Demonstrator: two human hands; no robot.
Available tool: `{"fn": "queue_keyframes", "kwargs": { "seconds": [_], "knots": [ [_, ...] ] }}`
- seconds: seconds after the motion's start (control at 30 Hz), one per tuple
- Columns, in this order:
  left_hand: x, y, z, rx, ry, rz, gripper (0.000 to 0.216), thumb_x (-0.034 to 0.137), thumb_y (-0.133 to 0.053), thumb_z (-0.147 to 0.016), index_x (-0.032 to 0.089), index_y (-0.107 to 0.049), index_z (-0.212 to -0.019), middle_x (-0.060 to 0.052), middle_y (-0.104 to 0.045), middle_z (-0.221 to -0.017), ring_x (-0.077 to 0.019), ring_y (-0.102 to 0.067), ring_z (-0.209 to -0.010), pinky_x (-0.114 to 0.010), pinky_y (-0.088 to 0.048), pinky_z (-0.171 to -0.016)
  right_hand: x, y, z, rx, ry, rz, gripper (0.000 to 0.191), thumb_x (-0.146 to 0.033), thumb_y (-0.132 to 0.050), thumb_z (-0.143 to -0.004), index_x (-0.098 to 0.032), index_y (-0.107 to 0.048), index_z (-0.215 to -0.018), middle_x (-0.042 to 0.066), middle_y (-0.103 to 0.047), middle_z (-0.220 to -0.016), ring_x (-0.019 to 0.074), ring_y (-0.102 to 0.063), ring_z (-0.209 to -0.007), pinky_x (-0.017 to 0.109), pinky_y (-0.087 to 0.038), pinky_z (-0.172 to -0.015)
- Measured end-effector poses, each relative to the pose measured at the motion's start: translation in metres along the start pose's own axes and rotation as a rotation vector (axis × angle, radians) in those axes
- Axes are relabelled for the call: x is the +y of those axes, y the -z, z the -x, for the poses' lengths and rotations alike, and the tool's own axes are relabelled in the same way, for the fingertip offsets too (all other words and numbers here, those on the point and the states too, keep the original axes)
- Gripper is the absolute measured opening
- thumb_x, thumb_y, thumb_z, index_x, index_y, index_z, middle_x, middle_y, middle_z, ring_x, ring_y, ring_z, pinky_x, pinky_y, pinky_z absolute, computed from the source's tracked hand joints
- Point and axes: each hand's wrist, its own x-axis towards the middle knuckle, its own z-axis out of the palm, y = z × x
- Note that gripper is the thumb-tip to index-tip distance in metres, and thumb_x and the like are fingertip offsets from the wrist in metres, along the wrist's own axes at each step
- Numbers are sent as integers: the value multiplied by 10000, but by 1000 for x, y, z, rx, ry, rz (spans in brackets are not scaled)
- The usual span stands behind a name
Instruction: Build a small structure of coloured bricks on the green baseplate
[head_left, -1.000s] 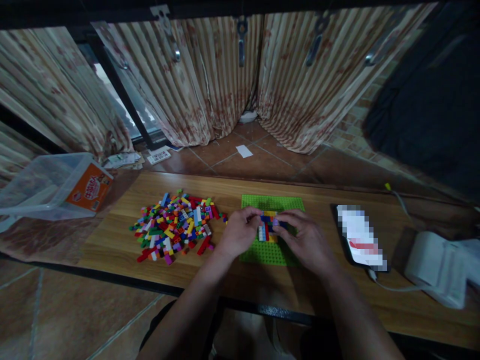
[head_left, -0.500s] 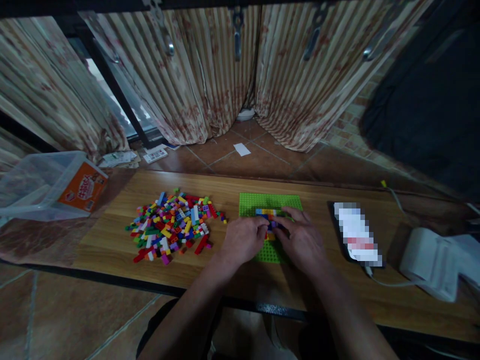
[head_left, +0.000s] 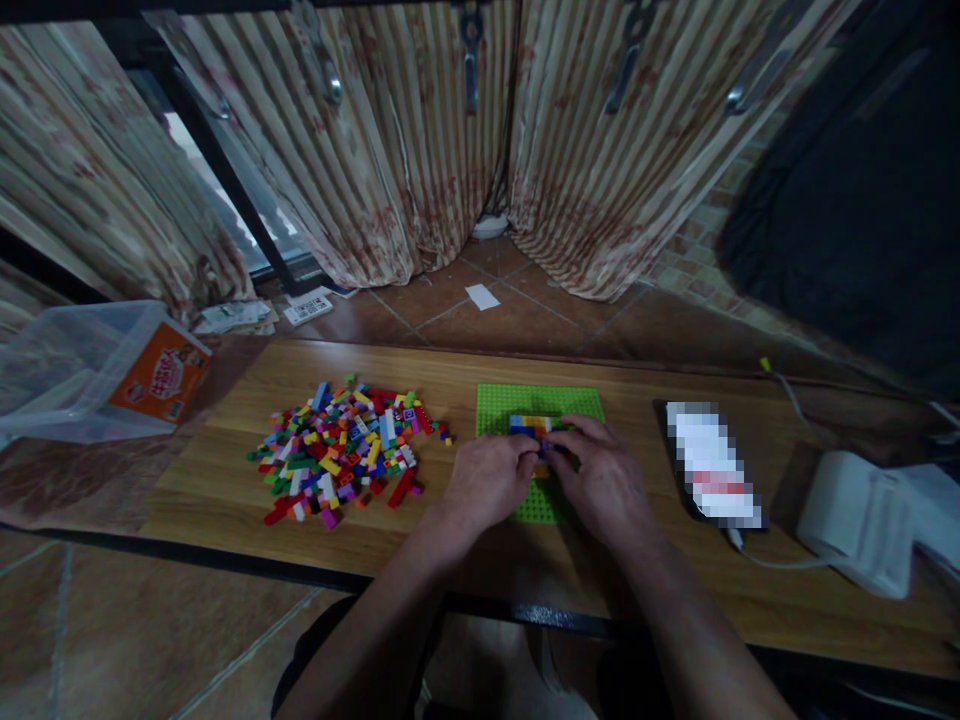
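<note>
A green studded baseplate lies on the wooden table, bearing a small build of coloured toy bricks, with blue, orange and yellow showing. My left hand reaches over the plate's left side, thumb and forefinger pinched together at the build. From the right, my right hand comes in with its thumb and forefinger closed at a small purplish toy brick on the same build. The fingertips of both hands nearly meet there and hide much of the brickwork.
Left of the plate is a heap of loose toy bricks. A clear plastic bin with an orange label stands at the far left. On the right lie a phone on a cable and a white box-like object. Striped curtains hang behind.
My right fingers have shifted slightly on the build, covering more of the purplish brick. My left hand stays almost where it was. The whole view has moved a little.
</note>
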Motion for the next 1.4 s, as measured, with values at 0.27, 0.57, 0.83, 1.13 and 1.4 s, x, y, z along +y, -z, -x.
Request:
{"fn": "queue_keyframes", "kwargs": {
  "seconds": [0.27,0.57,0.83,1.13,1.4],
  "knots": [
    [-4,-2,0,24,6,78,296,283,-456,-947,272,-721,-1077,-30,-761,-1005,-206,-695,-894,-317,-516,-827,0,2,-1,32,-48,-95,236,-274,-523,-896,-210,-750,-912,120,-670,-1131,265,-647,-1014,470,-522,-919],
    [-26,17,-2,189,166,188,295,287,-490,-932,207,-737,-1073,-36,-737,-771,-166,-654,-677,-257,-469,-683,0,2,2,-3,-19,-76,294,-221,-482,-898,-184,-765,-966,134,-656,-1170,264,-645,-1030,467,-528,-934],
    [-42,25,-2,232,191,212,278,259,-493,-921,195,-736,-1040,-46,-746,-805,-162,-661,-698,-246,-462,-680,0,3,9,-39,8,79,340,-192,-451,-902,-216,-768,-1025,123,-646,-1217,285,-627,-1085,489,-534,-935],
    [-54,33,0,298,223,218,274,257,-491,-909,208,-748,-993,-34,-745,-793,-153,-656,-691,-229,-453,-657,-14,0,27,-71,-21,244,478,-67,-431,-840,-263,-698,-1185,119,-634,-1282,321,-610,-1129,512,-550,-887],
    [-105,59,4,499,535,19,289,242,-504,-889,192,-729,-1063,-84,-751,-944,-202,-684,-877,-273,-489,-791,-4,-8,30,-1,24,225,421,-137,-398,-879,-210,-665,-1197,155,-601,-1301,320,-630,-1104,521,-562,-882]
  ]
}}
